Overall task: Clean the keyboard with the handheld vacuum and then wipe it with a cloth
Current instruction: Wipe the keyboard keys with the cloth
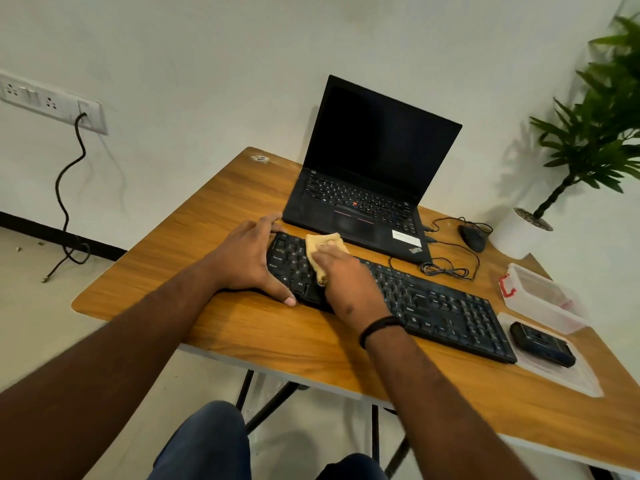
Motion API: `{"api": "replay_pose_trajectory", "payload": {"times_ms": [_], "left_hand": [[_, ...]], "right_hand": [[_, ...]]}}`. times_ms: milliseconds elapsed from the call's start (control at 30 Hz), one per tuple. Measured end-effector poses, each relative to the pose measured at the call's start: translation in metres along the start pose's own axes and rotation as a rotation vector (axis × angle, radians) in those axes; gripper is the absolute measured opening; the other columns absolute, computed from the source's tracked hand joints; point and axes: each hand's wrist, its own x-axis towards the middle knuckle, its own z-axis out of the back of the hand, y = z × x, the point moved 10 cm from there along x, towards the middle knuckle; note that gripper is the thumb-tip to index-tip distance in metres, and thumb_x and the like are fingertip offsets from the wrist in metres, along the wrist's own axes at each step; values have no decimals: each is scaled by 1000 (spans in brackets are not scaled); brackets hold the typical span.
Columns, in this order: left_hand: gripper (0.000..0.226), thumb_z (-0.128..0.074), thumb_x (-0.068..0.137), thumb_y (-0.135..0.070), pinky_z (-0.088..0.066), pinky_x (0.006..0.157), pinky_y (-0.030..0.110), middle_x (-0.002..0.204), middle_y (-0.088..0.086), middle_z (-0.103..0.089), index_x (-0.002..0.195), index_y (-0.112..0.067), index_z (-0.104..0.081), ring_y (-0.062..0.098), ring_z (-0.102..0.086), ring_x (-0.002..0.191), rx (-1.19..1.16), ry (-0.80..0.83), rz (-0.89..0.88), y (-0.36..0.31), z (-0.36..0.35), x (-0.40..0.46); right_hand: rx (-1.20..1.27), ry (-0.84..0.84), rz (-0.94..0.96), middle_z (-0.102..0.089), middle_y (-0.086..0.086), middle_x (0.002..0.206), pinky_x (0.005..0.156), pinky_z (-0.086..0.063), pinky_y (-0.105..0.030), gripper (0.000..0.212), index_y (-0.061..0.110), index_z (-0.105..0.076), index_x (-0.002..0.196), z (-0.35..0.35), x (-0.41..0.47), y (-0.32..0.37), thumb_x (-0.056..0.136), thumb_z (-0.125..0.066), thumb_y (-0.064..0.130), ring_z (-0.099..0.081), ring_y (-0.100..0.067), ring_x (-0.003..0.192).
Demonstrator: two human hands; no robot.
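A black keyboard (433, 303) lies slantwise across the wooden table (284, 334). My left hand (249, 258) grips its left end, fingers over the far edge and thumb on the near edge. My right hand (346, 275) lies flat on a yellow cloth (320, 249) and presses it onto the keys at the left part of the keyboard. A black handheld vacuum (542, 344) rests on a clear plastic lid (571, 379) just past the keyboard's right end.
An open black laptop (367, 188) stands behind the keyboard. A wired mouse (472, 237) and coiled cable (445, 270) lie at its right. A clear plastic box (543, 299) sits at the right edge. A potted plant (588, 147) stands beyond the table.
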Motion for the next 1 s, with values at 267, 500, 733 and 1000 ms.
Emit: {"api": "replay_pose_trajectory", "payload": {"times_ms": [267, 500, 733, 1000], "left_hand": [[156, -91, 34, -71, -24, 115, 35, 155, 1, -36, 158, -27, -8, 22, -25, 144, 10, -14, 5, 4, -1, 2], [153, -92, 37, -67, -22, 116, 35, 155, -1, -36, 158, -25, -9, 21, -26, 143, 13, 3, 8, 0, -2, 0], [142, -97, 51, -47, -22, 116, 35, 154, 3, -38, 159, -21, -9, 24, -27, 142, 11, -7, 13, 2, -1, 4], [158, -88, 30, -77, -24, 118, 40, 156, 2, -36, 158, -25, -11, 23, -26, 145, 2, -2, 27, 5, 0, 0]], "right_hand": [[-55, -67, -520, -64, -17, 125, 99, -48, -38, 36, 9, -62, 126, 31, -57, -152, 94, -52, -2, -60, -31, 116], [205, -202, -493, -66, -13, 116, 95, -54, -33, 24, 7, -62, 119, 20, -31, -72, 97, -53, 5, -63, -25, 108], [156, -129, -27, -54, -12, 137, 109, -37, -35, 35, 8, -56, 130, 6, -20, 52, 96, -47, 1, -47, -25, 129], [14, -120, -254, -31, 1, 159, 121, -6, -42, 50, 21, -44, 145, 11, -79, -73, 98, -48, 3, -12, -24, 152]]}}
